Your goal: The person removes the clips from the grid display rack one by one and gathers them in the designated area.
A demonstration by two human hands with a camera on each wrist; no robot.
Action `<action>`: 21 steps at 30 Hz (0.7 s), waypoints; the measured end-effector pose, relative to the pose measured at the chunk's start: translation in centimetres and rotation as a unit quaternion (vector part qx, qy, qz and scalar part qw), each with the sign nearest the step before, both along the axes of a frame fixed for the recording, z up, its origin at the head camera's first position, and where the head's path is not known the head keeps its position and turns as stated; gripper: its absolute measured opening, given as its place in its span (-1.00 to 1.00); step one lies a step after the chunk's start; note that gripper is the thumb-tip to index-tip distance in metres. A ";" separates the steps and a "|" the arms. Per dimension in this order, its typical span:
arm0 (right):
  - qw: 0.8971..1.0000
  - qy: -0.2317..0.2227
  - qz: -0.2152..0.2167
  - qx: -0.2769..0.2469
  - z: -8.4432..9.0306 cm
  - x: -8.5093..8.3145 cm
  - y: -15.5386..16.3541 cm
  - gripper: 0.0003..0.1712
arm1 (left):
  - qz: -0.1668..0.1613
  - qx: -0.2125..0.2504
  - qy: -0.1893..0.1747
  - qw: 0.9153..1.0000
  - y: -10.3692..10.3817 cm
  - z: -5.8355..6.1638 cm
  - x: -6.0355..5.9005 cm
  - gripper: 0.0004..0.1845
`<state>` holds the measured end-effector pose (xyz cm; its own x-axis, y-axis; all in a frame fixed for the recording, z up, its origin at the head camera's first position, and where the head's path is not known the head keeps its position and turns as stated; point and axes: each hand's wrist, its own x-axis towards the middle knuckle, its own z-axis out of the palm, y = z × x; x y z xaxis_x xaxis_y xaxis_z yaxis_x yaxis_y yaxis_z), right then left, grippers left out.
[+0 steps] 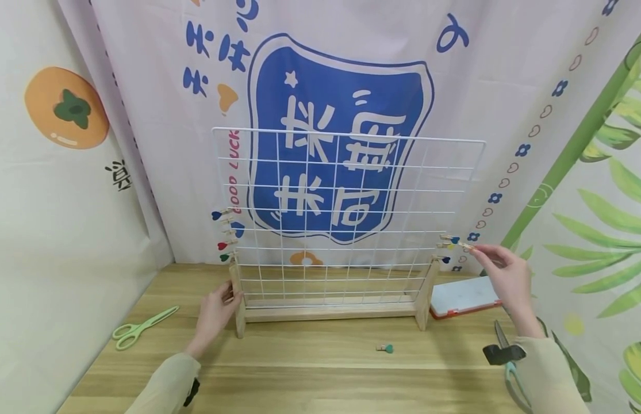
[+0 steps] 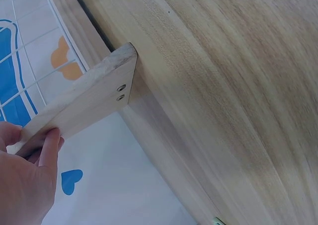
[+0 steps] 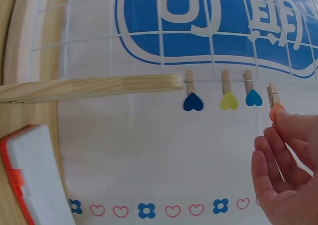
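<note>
Presently, white wire grid panel [image 1: 346,213] standing upright in a wooden stand [image 1: 330,313] on the worktop [image 1: 310,374], in front of a printed backdrop with a blue emblem. Left hand [image 1: 217,307] at the stand's left upright post [image 2: 82,108], fingers and thumb closed on the wood near its lower part; wrist view confirms fingertips [image 2: 49,140] wrapped over the post's edge. Right hand [image 1: 506,273] raised at the grid's right edge, thumb and forefinger pinching a small wooden clothespin [image 1: 466,246] right at the frame wire; whether the peg's jaws are already on the wire cannot be told. Right wrist view shows that peg [image 3: 273,97] held at its orange end, fingers curled loosely behind it. Just beside it on the same edge, three pegs clipped on: light blue heart peg [image 3: 253,92], yellow heart peg [image 3: 228,93], dark blue heart peg [image 3: 192,95]. On the grid's left edge, a column of further heart pegs [image 1: 226,236], blue, red and green among them, clipped one above another. One loose peg with a green heart [image 1: 384,348] lying on the worktop in front of the stand, well apart from both hands. Green scissors [image 1: 141,328] flat on the worktop to the left. White case with red trim [image 1: 462,296] lying behind the stand's right foot.
</note>
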<state>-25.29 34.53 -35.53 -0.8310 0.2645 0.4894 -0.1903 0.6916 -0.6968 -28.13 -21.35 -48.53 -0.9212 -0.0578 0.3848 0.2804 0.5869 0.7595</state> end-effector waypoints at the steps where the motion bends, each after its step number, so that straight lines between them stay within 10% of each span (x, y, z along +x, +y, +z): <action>1: 1.000 -0.001 -0.001 0.002 -0.4 0.2 0.0 -0.58 | 0.000 -0.001 0.000 1.000 0.0 0.0 0.0 -0.63; 21: 0.996 -0.072 0.043 0.028 -12.4 2.1 -2.5 -0.80 | -0.002 0.000 -0.003 1.000 -0.2 -0.4 -0.2 -0.61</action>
<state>-23.22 32.04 -47.94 -0.9120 0.1650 0.3756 -0.1512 0.7159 -0.6816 -28.30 -21.54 -48.94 -0.9235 -0.0544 0.3796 0.2785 0.5853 0.7615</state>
